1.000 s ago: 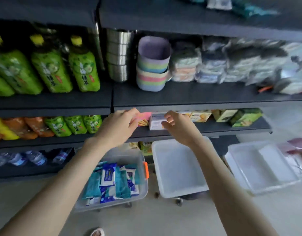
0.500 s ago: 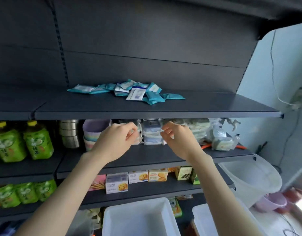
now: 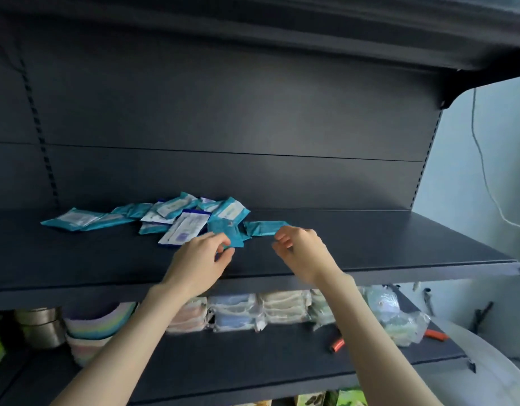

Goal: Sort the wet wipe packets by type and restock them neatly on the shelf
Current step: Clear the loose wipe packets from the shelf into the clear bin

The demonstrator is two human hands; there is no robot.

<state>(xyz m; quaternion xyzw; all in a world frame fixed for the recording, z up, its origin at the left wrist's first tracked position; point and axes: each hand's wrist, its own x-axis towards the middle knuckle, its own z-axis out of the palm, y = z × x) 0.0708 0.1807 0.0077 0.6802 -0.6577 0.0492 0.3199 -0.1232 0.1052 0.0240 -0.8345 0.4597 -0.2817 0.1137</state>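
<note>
On shelf (image 3: 370,244): packets (image 3: 176,212) heaped, types mixed.
Left hand (image 3: 200,259): at heap edge; grip unclear.
Right hand (image 3: 304,253): loosely curled, empty.
Advice: lift singly.

The dark shelf (image 3: 370,244) in front of me carries a loose heap of wet wipe packets (image 3: 176,213) left of its middle, mostly teal and overlapping. A white-and-blue packet (image 3: 185,230) lies tilted at the heap's front. One teal packet (image 3: 266,227) lies flat at its right end. On the lower shelf (image 3: 253,356) sit stacked bowls (image 3: 91,326) and wrapped cloths (image 3: 253,310).
</note>
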